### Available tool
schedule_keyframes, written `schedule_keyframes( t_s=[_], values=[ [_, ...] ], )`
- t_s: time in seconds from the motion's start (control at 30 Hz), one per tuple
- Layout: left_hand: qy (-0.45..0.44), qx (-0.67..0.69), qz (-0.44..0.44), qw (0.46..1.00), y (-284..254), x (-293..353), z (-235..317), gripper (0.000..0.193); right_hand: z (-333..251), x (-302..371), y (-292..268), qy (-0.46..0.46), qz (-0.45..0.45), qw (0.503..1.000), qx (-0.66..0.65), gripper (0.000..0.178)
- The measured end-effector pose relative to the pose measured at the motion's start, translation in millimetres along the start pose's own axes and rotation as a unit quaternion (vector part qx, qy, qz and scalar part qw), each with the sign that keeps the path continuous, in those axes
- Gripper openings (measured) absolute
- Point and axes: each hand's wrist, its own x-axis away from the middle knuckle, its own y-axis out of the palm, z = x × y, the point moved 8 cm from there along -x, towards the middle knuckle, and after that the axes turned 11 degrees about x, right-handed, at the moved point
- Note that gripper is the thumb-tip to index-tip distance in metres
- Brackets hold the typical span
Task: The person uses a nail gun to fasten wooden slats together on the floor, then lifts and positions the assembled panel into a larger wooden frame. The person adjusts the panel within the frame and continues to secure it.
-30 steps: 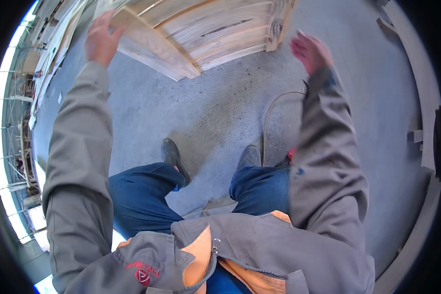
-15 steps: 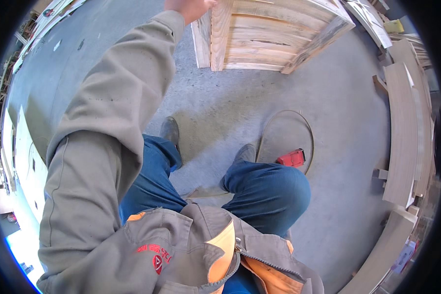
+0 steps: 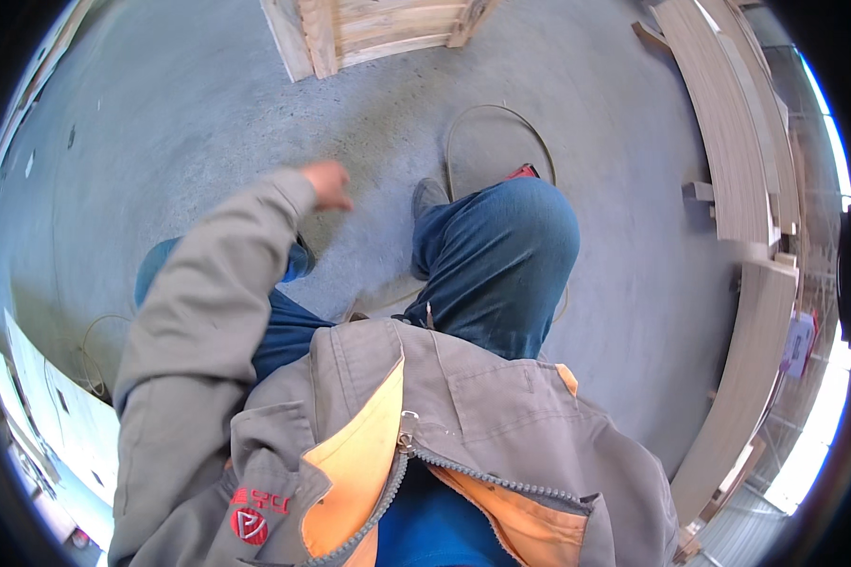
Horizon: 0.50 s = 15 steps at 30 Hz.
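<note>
- Since the earlier frame, the left hand (image 3: 328,185) has moved from the slatted wooden structure (image 3: 388,33) to above the concrete floor (image 3: 208,123), between the legs.
- Left hand: no object visible in it; motion blur appears to hide whether the fingers are spread or closed. Right hand: out of view, state cannot be told.
- Structure location: upper edge of view, ahead of the feet, well apart from the left hand.
- Hazard: the looped hose (image 3: 487,106) near the boot could snag a step; the red tool (image 3: 524,172) could then be dragged.
- Materials: pale, grained planks; rough grey concrete; thin, curved hose.
</note>
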Motion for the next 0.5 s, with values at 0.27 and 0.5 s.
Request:
schedule_keyframes(
  t_s=[0.27,0.5],
  values=[
    [0.064,0.019,-0.318,0.946,225.6,44.3,74.0,0.064,26.9,15.4,39.8,0.041,-0.035,0.999,-0.005,0.034],
    [0.122,0.075,-0.520,0.842,331.2,66.9,63.7,0.044,48.3,-10.2,79.5,0.088,-0.109,0.990,-0.012,0.034]
  ],
)
